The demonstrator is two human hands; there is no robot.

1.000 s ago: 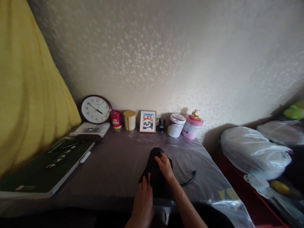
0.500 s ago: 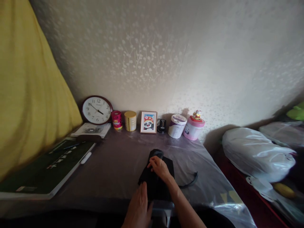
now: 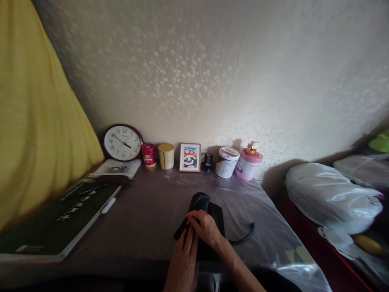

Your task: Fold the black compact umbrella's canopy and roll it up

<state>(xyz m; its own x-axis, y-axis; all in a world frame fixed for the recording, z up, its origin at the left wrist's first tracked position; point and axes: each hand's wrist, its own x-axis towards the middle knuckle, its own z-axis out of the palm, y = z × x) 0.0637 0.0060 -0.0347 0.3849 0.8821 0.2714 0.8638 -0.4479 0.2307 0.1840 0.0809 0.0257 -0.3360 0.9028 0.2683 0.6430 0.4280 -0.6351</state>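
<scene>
A black folded fabric item (image 3: 216, 215) lies on the table near its front edge, with a rounded end pointing toward the wall. From its right side a dark curved strap (image 3: 246, 235) trails over the table cover. My left hand (image 3: 186, 253) lies along the fabric's left part with fingers stretched out. Over the middle, my right hand (image 3: 205, 227) bends its fingers closed on the fabric, fingertips near those of the left hand. Both hands hide much of the item's middle.
Along the wall stand a clock (image 3: 122, 142), a pink can (image 3: 148, 155), a yellow-lidded can (image 3: 166, 156), a framed panda picture (image 3: 190, 157) and two tubs. A large dark green book (image 3: 57, 227) lies left, beside a yellow curtain (image 3: 39, 101). White plastic bags (image 3: 328, 194) sit right.
My left hand has moved forward from the near edge onto the fabric, beside the right hand. The right hand has come slightly nearer to me.
</scene>
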